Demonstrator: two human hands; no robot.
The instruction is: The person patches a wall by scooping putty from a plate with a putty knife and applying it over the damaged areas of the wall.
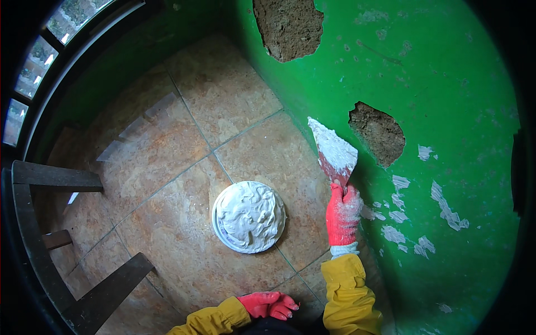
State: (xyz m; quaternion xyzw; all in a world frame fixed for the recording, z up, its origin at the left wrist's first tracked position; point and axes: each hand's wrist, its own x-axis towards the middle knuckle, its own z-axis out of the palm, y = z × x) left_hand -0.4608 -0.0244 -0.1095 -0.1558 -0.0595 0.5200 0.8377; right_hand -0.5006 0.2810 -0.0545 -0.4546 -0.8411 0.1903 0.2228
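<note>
My right hand (343,215), in a red glove smeared with white, grips a putty knife (336,152). White filler coats most of its wide blade, which points away from me beside the green wall (446,100). Right of the blade, a hole (377,134) in the wall bares rough brown material. On the floor in front of me lies a round white lid (217,228) heaped with white filler (251,215). My left hand (270,305), also red-gloved, rests low near my body with its fingers loosely apart, holding nothing.
A larger bare hole (290,28) shows farther up the wall. White filler patches (395,234) dot the wall right of my right arm. Dark wooden furniture (42,245) stands at the left on the tiled floor (167,223). Beyond it is a window (36,67).
</note>
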